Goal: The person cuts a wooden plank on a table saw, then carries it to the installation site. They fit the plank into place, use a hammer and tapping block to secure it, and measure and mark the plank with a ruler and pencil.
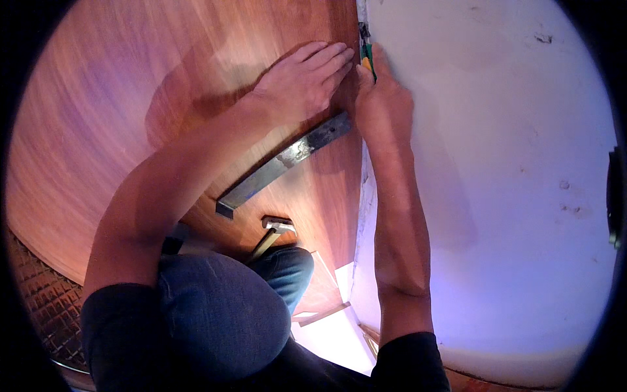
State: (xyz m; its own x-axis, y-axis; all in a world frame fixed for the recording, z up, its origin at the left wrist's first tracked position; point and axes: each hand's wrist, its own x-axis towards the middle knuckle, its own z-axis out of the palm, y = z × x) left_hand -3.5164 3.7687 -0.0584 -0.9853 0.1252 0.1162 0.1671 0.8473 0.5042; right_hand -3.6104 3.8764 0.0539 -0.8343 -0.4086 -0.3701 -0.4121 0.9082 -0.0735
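Observation:
My left hand (pixel 302 78) lies flat on the reddish-brown wood flooring (pixel 215 39), fingers stretched toward the wall edge. Close beside those fingertips, my right hand (pixel 384 98) is closed around a small hand tool with a green and yellow handle (pixel 368 62). Its exact kind is hard to make out, since my fingers cover part of it. The tool sits at the narrow seam where the flooring meets the white wall (pixel 483 163). Below my left hand, a flat metal pull bar (pixel 281 166) with a bent end rests on the boards, touched by neither hand.
A hammer (pixel 277 226) lies near my knee (pixel 222 313), its handle partly hidden by my leg. Toward the bottom, a short board piece (pixel 323 315) lies by a bright white patch. Dark grid-patterned material (pixel 49 300) borders the flooring at lower left. The wall has scuffs.

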